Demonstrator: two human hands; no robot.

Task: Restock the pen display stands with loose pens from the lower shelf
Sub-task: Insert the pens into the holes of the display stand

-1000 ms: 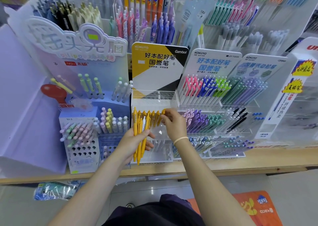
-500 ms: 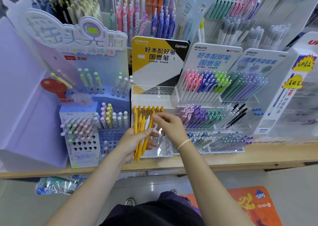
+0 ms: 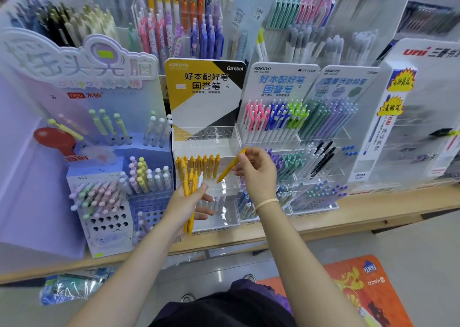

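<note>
The clear acrylic pen stand (image 3: 206, 137) with the yellow and black header card stands on the wooden shelf. Its middle tier holds a row of yellow pens (image 3: 199, 163), upright. My left hand (image 3: 188, 203) grips a bundle of yellow pens (image 3: 190, 192) with one white pen among them, in front of the stand's lower tiers. My right hand (image 3: 256, 171) pinches a single yellow pen (image 3: 231, 165), tilted, tip down-left, just right of the row. The stand's top tier shows empty holes.
A purple stand (image 3: 107, 209) with pastel pens sits to the left. Kokuyo stands (image 3: 281, 125) full of coloured pens sit to the right. The wooden shelf edge (image 3: 348, 217) runs below. A plastic bag of pens (image 3: 72, 285) lies on the lower level. An orange mat (image 3: 358, 289) covers the floor.
My right hand has drawn one yellow pen out of the bundle and lifted it up and to the right, beside the row in the stand. My left hand holds the bundle steady.
</note>
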